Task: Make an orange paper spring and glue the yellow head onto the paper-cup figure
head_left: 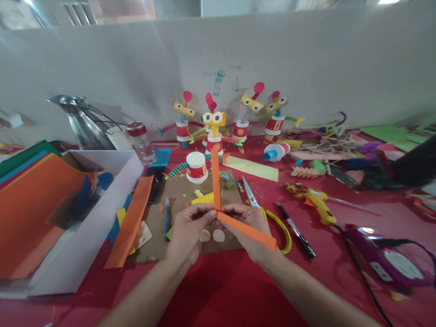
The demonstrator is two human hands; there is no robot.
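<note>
We have 2 orange strips [216,180] meeting at a corner above the brown board [178,191] on the red table [208,292]; 1 runs forward from our fingertips, and the other slants back across our right hand [250,217]. Our left hand [186,231] pinches the corner between thumb and fingers, and our right hand grips it from the other side.

The step looks like folding the strips over each other. To do it well, we should keep the corner square, lay each fold flush with the edge beneath, and press the crease hard while the other hand stops the layers from slipping.

On our left, the white box [93,222] holds orange sheets [29,203] and blue scraps [83,194]. Behind it stand a steel jug [81,120], its inside hidden from us, and a clear jar [144,146] with a red lid; we cannot tell whether the jar holds anything. At the board's far edge, a red-and-white cup [197,171] stands with teal paper springs [178,169] at its sides. Farther right, a tipped cup [282,150] lies on the table with a blue roll [270,155] at its near end.
</note>
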